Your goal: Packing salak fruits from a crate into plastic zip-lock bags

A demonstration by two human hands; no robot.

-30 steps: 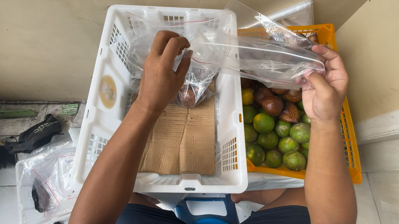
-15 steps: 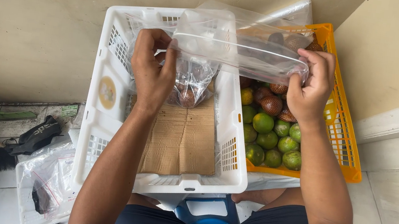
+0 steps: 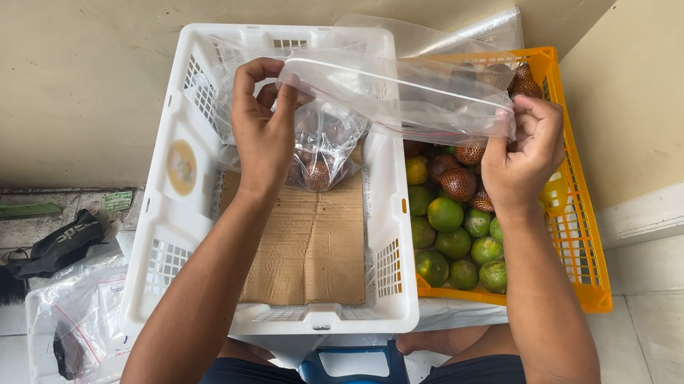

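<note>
Knees and dark shorts fill the near edge, with a blue stool (image 3: 351,379) showing between them, so the person sits low and close over the work. To the near left on the floor lie a clear packet of bags (image 3: 77,329) and a black brush (image 3: 20,258), both out of the way. Just beyond the lap sits a white crate (image 3: 177,222), its floor lined with a sheet of cardboard (image 3: 312,246), apparently to cover the slots. At its far end rests a filled clear bag of brown scaly fruit (image 3: 320,158). Beside it on the right, touching it, stands an orange crate (image 3: 571,242) holding green limes (image 3: 456,239) and more of the brown scaly fruit, within easy reach.

Above both crates, the left hand (image 3: 264,123) and right hand (image 3: 526,151) each pinch one end of an empty clear plastic bag (image 3: 400,93), fingers clenched on its rim, stretching it level between them so the mouth stays taut. Beyond stands a plain beige wall (image 3: 72,20).
</note>
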